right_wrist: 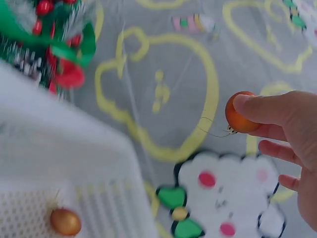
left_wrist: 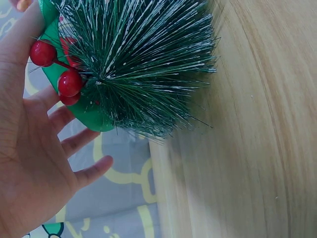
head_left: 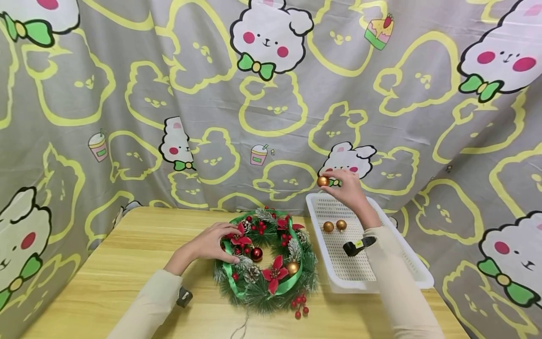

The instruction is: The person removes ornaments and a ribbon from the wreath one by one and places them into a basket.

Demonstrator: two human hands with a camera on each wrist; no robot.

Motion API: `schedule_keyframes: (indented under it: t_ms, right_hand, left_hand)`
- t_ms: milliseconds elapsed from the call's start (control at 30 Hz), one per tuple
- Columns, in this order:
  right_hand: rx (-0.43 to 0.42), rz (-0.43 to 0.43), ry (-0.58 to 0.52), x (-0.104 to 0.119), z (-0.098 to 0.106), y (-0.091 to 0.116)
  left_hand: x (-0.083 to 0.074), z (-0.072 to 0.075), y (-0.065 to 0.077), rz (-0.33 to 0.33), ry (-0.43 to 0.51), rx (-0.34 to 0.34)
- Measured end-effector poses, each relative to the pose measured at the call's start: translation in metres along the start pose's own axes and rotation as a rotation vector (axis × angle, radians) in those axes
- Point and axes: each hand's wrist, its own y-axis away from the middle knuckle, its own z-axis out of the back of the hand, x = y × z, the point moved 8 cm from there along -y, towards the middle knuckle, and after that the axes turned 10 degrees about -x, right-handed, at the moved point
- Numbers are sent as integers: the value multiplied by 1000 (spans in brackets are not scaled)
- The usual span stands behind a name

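Observation:
A green Christmas wreath [head_left: 267, 301] lies on the table, dressed with a green ribbon, red flowers, berries, pine cones, a red ball and a gold ball. My left hand [head_left: 213, 242] grips its left side, thumb and fingers spread about the ribbon; in the left wrist view the little finger stands free of the frosted needles. Raised above the far end of a white basket [head_left: 332, 283], my right hand [head_left: 345, 186] pinches a gold Christmas ball [right_wrist: 237, 113] between thumb and fingers. A thin thread hangs from the ball's cap. More gold balls [head_left: 334, 226] lie inside the basket.
A sprig of red berries [head_left: 299, 306] lies at the wreath's front right. Thin twine [head_left: 241, 327] trails toward the near edge of the wooden table [head_left: 139, 240]. Behind everything hangs a grey patterned curtain [head_left: 220, 108]. The basket stands close on the wreath's right.

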Motion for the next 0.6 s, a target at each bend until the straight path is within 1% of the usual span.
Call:
schedule_keyframes:
  t_ms: [167,333,467,600]
  right_hand:
    - [-4,-105,31,-41,4,10]
    - [-23,-197,70,-75,3,27]
    - [-49,-241,96,-93,1,42]
    - [-62,-260,112,-104,-3,55]
  left_hand:
    - [0,1,0,5,6,-6]
    - [1,1,-1,6,7,-6]
    - [1,1,-1,-3,2,-10]
    - [2,0,0,-7,6,-11]
